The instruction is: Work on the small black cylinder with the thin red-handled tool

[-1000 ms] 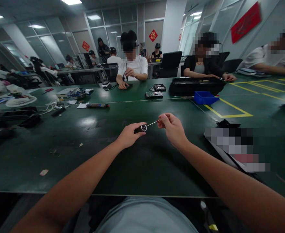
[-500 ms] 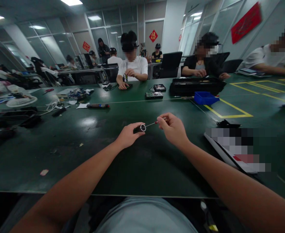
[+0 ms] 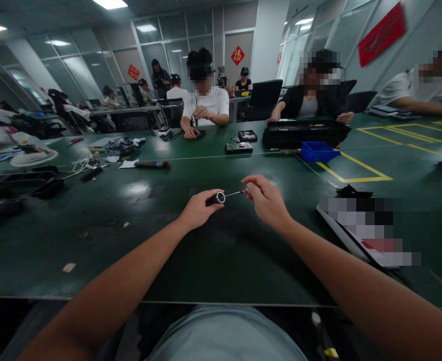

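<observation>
My left hand (image 3: 198, 209) is closed round a small black cylinder with a silver ring at its end (image 3: 216, 198), held just above the green table (image 3: 138, 240). My right hand (image 3: 266, 200) pinches a thin screwdriver with a red handle (image 3: 236, 192). Its metal tip points left and meets the silver end of the cylinder. Both forearms reach forward from the bottom of the view.
A blue tray (image 3: 319, 151) and a long black case (image 3: 305, 132) lie far right of my hands, circuit boards (image 3: 239, 147) beyond them. A pen-like tool (image 3: 152, 164), papers and cables lie at the left. Flat items (image 3: 359, 220) rest at my right. Other people sit across.
Both hands have shifted very slightly left, and the screwdriver tip stays at the cylinder's end. The person across at the right has spread their arms along the black case.
</observation>
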